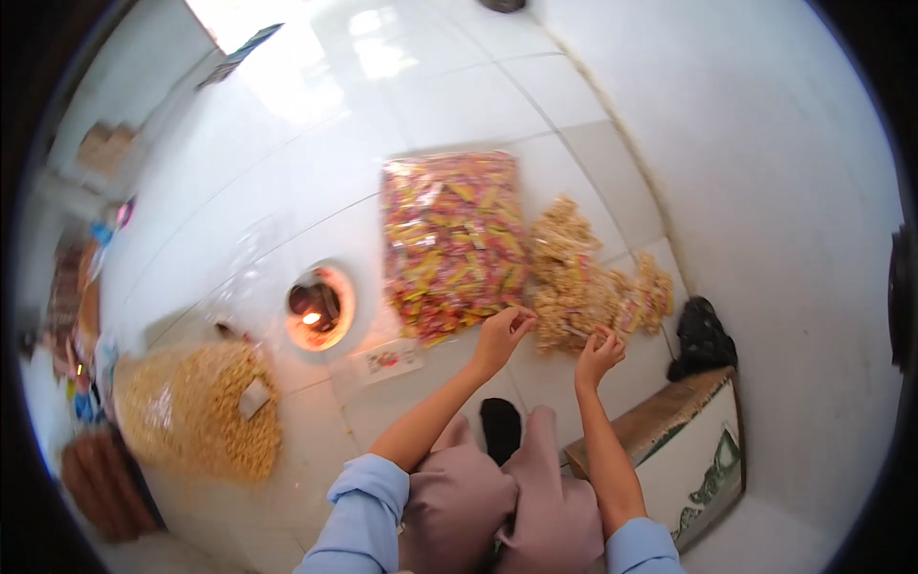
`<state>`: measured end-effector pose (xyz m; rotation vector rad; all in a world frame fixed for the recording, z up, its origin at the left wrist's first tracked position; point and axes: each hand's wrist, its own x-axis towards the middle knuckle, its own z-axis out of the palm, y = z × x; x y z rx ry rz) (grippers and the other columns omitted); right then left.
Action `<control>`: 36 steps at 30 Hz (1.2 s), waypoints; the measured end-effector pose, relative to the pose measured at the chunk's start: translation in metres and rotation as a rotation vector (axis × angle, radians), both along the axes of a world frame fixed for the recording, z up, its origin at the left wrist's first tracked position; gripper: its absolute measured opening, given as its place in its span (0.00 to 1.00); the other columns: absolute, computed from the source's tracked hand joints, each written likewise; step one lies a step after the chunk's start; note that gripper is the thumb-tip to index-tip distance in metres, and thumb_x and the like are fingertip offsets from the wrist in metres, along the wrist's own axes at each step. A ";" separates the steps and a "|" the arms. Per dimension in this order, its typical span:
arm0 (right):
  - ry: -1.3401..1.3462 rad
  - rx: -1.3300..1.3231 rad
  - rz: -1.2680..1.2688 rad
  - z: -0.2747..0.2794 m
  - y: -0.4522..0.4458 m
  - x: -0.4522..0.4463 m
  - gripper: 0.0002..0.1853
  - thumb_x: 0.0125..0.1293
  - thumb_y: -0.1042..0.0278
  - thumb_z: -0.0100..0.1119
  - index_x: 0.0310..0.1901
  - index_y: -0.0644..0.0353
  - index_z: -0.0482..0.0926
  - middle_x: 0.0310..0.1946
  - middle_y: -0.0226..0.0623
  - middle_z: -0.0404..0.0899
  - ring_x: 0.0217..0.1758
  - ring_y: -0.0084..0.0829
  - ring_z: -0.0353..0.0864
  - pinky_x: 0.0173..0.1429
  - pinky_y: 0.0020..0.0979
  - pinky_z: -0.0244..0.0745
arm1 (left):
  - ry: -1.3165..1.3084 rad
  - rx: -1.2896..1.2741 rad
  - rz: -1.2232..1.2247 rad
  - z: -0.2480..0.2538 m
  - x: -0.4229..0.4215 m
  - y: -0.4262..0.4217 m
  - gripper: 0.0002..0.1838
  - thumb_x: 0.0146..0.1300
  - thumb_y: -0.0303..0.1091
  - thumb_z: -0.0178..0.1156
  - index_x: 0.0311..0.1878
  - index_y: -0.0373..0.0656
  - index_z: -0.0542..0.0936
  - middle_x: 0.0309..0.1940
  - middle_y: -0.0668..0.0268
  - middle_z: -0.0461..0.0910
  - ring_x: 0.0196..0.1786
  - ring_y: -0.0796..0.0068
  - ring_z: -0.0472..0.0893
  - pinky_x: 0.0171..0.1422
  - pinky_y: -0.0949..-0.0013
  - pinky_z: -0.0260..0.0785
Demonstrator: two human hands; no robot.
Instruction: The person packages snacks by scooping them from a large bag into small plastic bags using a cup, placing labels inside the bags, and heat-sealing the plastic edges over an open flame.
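My left hand (504, 337) is at the lower right corner of a large clear bag (454, 239) full of small red and yellow wrapped packets. Its fingers are drawn together, and I cannot make out what is between them. Beside it, at the near edge of a heap of small clear packs of pale yellow snacks (574, 287), is my right hand (601, 354). That hand's fingertips are pinched too, with any held item too small to name. Left of the bag, a small flame (312, 318) burns by a dark holder on a round plate (330, 342).
A big clear sack of loose yellow snacks (191, 411) lies at the left with a white piece on top. A flat packet of printed labels (387, 361) lies near the plate. At the right are a black shoe-like object (703, 335) and a worn box (693, 459) near the wall.
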<state>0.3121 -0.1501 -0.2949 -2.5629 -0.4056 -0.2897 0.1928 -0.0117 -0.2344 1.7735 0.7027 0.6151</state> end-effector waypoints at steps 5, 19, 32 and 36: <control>0.530 0.413 0.648 0.024 0.049 -0.090 0.04 0.58 0.77 0.50 0.33 0.62 0.75 0.34 0.38 0.69 0.33 0.31 0.71 0.37 0.28 0.67 | 0.088 -0.084 0.250 0.009 -0.145 0.004 0.07 0.59 0.33 0.57 0.35 0.39 0.78 0.17 0.67 0.75 0.21 0.81 0.74 0.27 0.77 0.64; 0.647 0.053 1.472 0.039 0.171 -0.273 0.05 0.57 0.74 0.52 0.33 0.64 0.76 0.30 0.41 0.75 0.32 0.35 0.76 0.39 0.31 0.71 | 0.263 -0.327 0.834 -0.030 -0.385 0.006 0.09 0.59 0.34 0.56 0.38 0.40 0.79 0.29 0.63 0.80 0.30 0.76 0.79 0.37 0.74 0.72; 0.466 -0.205 1.523 -0.030 0.201 -0.319 0.14 0.54 0.64 0.61 0.37 0.62 0.70 0.36 0.43 0.68 0.41 0.42 0.71 0.44 0.37 0.68 | 0.321 -0.324 1.029 -0.108 -0.345 0.067 0.13 0.52 0.31 0.63 0.41 0.38 0.77 0.34 0.61 0.81 0.33 0.72 0.81 0.39 0.70 0.73; 0.434 -0.204 1.489 -0.034 0.198 -0.326 0.14 0.54 0.63 0.61 0.36 0.62 0.70 0.36 0.43 0.67 0.42 0.44 0.70 0.46 0.38 0.67 | 0.353 -0.333 1.015 -0.111 -0.347 0.070 0.12 0.50 0.32 0.65 0.36 0.38 0.76 0.27 0.62 0.80 0.28 0.70 0.80 0.35 0.70 0.72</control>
